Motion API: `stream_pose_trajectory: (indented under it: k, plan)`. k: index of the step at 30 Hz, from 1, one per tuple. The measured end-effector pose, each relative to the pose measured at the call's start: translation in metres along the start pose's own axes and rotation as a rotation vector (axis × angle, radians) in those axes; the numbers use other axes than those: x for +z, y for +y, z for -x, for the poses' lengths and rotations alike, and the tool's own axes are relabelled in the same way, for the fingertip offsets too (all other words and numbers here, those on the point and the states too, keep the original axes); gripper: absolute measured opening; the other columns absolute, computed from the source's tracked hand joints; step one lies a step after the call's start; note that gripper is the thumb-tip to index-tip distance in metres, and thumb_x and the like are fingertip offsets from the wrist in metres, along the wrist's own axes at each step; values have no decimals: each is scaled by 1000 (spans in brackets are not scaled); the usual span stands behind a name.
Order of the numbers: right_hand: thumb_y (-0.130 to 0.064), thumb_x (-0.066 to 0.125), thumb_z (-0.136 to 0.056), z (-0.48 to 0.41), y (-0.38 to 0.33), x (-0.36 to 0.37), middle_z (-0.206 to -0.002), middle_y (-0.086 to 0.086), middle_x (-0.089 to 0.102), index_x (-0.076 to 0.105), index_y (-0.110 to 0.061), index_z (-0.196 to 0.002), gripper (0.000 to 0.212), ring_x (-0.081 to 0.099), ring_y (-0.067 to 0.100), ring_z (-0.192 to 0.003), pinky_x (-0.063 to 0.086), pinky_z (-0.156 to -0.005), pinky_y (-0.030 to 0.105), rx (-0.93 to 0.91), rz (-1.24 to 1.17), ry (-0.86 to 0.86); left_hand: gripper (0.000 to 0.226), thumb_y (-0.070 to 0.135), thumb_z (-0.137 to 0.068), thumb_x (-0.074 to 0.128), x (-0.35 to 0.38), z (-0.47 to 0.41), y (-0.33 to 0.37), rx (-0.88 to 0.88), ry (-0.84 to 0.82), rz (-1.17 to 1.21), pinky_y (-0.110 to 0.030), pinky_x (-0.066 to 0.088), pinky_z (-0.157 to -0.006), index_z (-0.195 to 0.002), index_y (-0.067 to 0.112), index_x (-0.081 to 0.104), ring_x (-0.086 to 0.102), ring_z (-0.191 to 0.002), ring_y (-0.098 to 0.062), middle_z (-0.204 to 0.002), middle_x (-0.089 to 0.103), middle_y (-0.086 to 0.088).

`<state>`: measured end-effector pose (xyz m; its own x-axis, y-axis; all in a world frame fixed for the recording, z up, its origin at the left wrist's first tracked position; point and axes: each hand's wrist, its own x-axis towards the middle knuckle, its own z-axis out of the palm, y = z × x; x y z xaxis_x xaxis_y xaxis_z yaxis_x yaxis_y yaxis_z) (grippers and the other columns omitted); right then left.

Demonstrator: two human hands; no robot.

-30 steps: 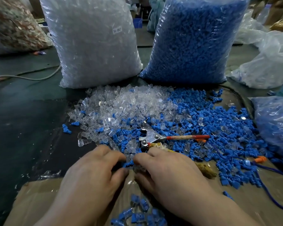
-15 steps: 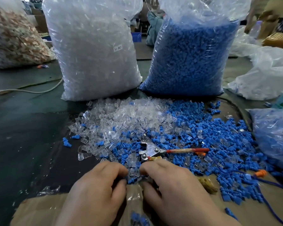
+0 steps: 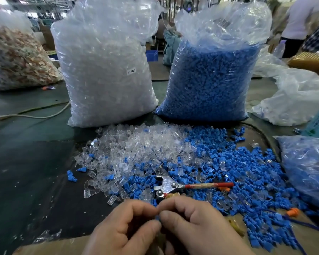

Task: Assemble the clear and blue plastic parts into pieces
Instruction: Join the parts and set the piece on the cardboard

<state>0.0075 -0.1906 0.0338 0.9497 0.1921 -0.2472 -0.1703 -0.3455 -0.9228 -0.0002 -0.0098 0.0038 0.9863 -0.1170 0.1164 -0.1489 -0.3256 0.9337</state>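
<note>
Item: blue part, pinched where your left hand and right hand meet, fingers curled. Its axis, and any clear mate: cannot tell.
Stock: clear pile ahead-left, nearer your left hand; blue pile ahead-right, nearer your right hand.

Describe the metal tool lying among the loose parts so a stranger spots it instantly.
A bag of clear parts and a bag of blue parts stand at the back. Before them spreads a pile of both; the tool lies at its near edge, beyond the right hand. It alone is metal, with a red handle pointing right.
</note>
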Motion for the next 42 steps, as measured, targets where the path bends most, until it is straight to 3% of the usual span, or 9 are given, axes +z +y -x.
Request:
stream_pose_trajectory:
  k: [11,16,20,24,26,28,30,35,42]
  plan:
    - [-29,78,-67,0,-1,0,-61,3,55,68,-28,-72,11,54,14,-50,42,-50,22,34,-508,-160,69,76,-41,85,0,-2,4,-78,-109,283,-55,58,-86,-101,43,74,74,-86,-27,-96,76,-7]
    - [-30,72,-81,4,-4,-4,-55,6,61,55,-8,-92,29,53,14,-38,41,-37,19,47,-555,-224,58,60,-46,93,-5,-1,16,-100,-251,387,-30,59,-70,-95,34,76,74,-81,-29,-88,76,-15]
    - [-22,63,-92,6,0,-2,-59,11,61,55,-12,-88,13,53,17,-37,41,-35,20,10,-592,-242,33,22,-54,86,1,-2,14,-191,-191,500,-24,54,-55,-86,24,78,69,-62,-20,-77,74,-20]
    - [-33,61,-95,8,3,2,-57,3,62,60,-28,-81,14,55,18,-43,45,-40,25,-30,-320,-128,25,11,-52,87,8,-3,14,-274,-160,588,-24,49,-41,-73,17,76,62,-47,-21,-66,68,-24]
    - [-49,57,-91,8,10,-1,-71,-9,66,59,-37,-89,13,59,5,-57,51,-51,31,-114,43,37,36,-12,-47,89,8,-5,14,-309,-107,610,-25,47,-36,-67,15,75,59,-42,-22,-58,63,-21]
    - [-61,45,-86,6,15,-9,-90,-26,59,51,-45,-92,18,54,-7,-85,43,-66,17,-275,496,225,32,-2,-36,83,7,-6,14,-329,-20,677,-24,44,-33,-61,15,74,57,-40,-22,-53,58,-18]
    - [-62,38,-84,2,13,-19,-99,-33,49,46,-50,-101,23,40,-6,-101,36,-78,16,-318,735,297,22,7,-40,77,2,-8,15,-357,32,751,-24,44,-33,-61,16,73,56,-40,-23,-52,57,-19]
    - [-64,28,-86,-4,11,-30,-129,-17,47,45,-37,-132,56,35,13,-117,35,-99,37,-170,1030,297,15,14,-48,76,-3,-10,11,-340,67,679,-22,48,-37,-61,22,73,62,-46,-22,-59,65,-19]
    - [-66,22,-88,-3,15,-43,-146,-19,35,29,-44,-139,56,34,13,-131,28,-107,42,-94,1131,173,8,24,-63,72,-12,-10,2,-344,95,536,-25,53,-45,-70,28,73,67,-61,-23,-73,73,-16]
